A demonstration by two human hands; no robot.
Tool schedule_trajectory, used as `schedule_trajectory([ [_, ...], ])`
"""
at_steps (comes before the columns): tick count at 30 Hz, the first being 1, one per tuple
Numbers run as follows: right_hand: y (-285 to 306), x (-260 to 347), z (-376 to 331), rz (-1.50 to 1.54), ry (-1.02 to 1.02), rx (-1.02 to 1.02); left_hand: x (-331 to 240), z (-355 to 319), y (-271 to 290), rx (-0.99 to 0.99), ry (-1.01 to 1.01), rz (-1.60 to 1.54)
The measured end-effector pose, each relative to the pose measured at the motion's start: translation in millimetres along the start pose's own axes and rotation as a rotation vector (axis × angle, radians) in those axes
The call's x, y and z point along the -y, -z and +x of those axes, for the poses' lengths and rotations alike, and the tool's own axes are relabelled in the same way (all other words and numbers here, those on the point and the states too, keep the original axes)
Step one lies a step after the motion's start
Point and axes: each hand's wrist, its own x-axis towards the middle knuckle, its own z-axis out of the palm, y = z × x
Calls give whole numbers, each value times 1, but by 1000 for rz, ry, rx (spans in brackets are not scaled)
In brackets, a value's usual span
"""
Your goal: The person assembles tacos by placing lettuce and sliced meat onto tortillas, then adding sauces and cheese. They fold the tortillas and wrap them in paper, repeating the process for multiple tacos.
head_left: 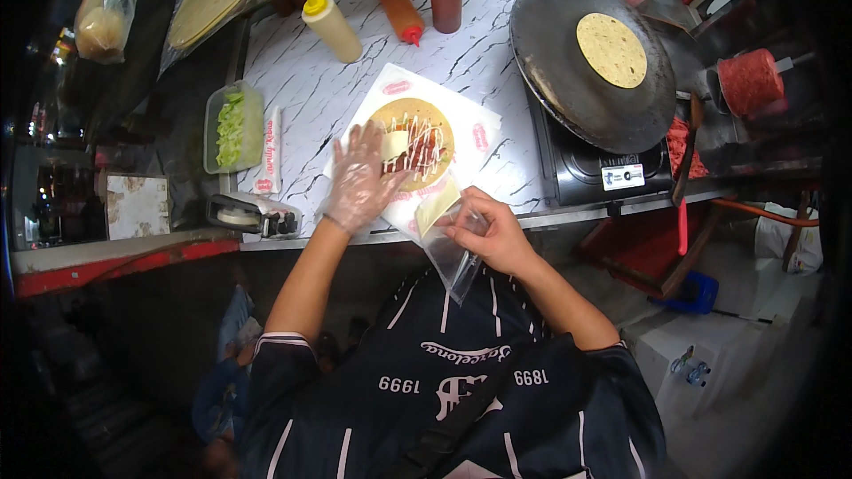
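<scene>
A round tortilla (437, 117) lies on white printed paper (399, 82), topped with a reddish filling and zigzag lines of white sauce. On its left part rests a pale yellow cheese slice (394, 144). My left hand (359, 182), in a clear plastic glove, lies over the tortilla's left edge with fingers stretched out, touching or close to that slice. My bare right hand (491, 232) pinches a clear plastic bag (457, 270) at the table's front edge. More pale cheese (437, 207) shows at the bag's upper end.
Squeeze bottles (333, 28) stand or lie along the back. To the left are a tub of shredded lettuce (232, 129) and a tape dispenser (251, 215). On the right, a black griddle (550, 62) on a stove holds another tortilla (612, 51). Raw-looking red meat (751, 82) is beyond it.
</scene>
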Motion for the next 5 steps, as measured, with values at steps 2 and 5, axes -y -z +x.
schedule_trajectory([
  [2,1,10,2,-18,65,-5,4,-10,26,-118,72,-416],
  [5,1,18,13,-177,107,18,-3,-23,59,49,207,-951],
])
